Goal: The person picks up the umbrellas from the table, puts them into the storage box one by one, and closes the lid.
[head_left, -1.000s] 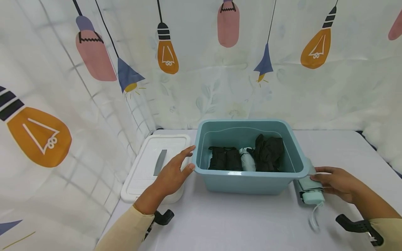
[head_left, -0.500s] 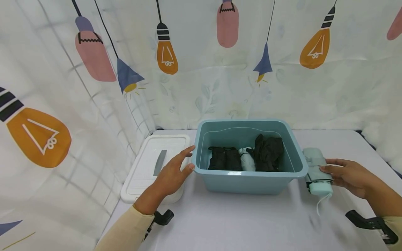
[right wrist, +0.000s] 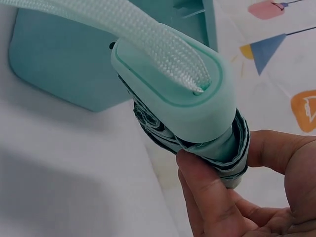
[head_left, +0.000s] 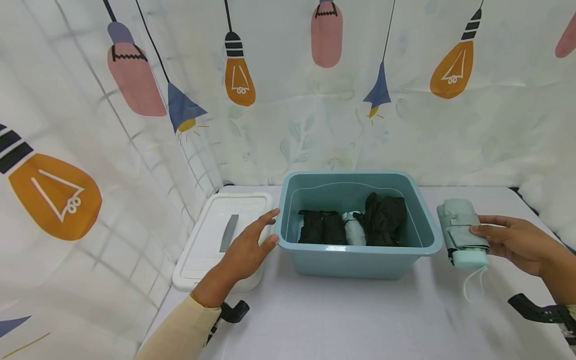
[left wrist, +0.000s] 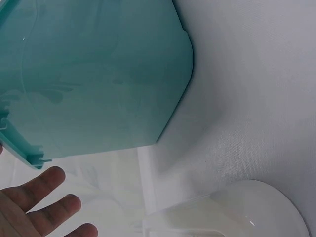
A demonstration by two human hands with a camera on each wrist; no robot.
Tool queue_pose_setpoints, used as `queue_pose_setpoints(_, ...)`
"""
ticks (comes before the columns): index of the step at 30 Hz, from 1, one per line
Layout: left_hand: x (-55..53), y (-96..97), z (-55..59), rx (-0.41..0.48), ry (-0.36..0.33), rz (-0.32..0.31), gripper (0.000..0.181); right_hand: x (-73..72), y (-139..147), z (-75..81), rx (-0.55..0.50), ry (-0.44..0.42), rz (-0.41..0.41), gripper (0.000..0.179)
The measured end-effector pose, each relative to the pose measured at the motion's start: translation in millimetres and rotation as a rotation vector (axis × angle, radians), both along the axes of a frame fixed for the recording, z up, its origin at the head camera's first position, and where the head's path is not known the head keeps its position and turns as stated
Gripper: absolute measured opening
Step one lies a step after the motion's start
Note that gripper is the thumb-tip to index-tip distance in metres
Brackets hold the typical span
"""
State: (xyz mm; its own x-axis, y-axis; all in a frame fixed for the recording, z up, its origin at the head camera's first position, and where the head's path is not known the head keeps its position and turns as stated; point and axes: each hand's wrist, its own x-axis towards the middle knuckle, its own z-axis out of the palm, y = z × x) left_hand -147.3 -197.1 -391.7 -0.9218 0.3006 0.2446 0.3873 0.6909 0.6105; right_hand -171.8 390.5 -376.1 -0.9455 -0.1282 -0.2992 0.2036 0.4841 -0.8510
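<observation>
My right hand (head_left: pixel 517 242) pinches a folded pale-green compact umbrella (head_left: pixel 462 231) between thumb and fingers, to the right of a blue-green plastic bin (head_left: pixel 355 262). In the right wrist view the umbrella's mint handle end (right wrist: pixel 173 84) faces the camera, with a white cord loop (right wrist: pixel 133 29) coming out of it. My left hand (head_left: pixel 247 250) is at the bin's left rim, fingers extended and holding nothing. In the left wrist view its fingers (left wrist: pixel 54 210) spread beside the bin's wall. Inside the bin lie several rolled black bundles (head_left: pixel 317 227) and a pale one (head_left: pixel 354 230).
A white lid (head_left: pixel 207 250) with a grey handle lies left of the bin, partly behind my left hand. White cloth covers the table (head_left: pixel 360 320). A curtain printed with lamps (head_left: pixel 279 130) hangs at the back and left.
My right hand has moved right and lifted the umbrella away from the bin's right side, so more of it shows. My left hand has stayed at the rim.
</observation>
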Motion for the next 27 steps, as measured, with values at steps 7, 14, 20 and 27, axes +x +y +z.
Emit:
queue_pose_setpoints(7,-0.1,-0.1,-0.1,0.004,-0.003,-0.003,0.066,-3.7,2,10.8,-0.014,0.015,-0.008,0.084)
queue_pose_setpoints(14,0.0,0.1,0.0,0.006,-0.005,-0.002,0.065,-7.3,1,23.0,-0.044,0.026,-0.017,0.084)
queue_pose_setpoints(20,-0.8,0.2,-0.2,0.012,-0.005,-0.001,0.066,-10.7,-1,33.6,-0.044,0.060,-0.025,0.082)
queue_pose_setpoints(27,-1.1,0.0,-1.1,0.010,-0.005,0.000,0.066,-14.3,-7,43.0,-0.059,0.105,-0.004,0.080)
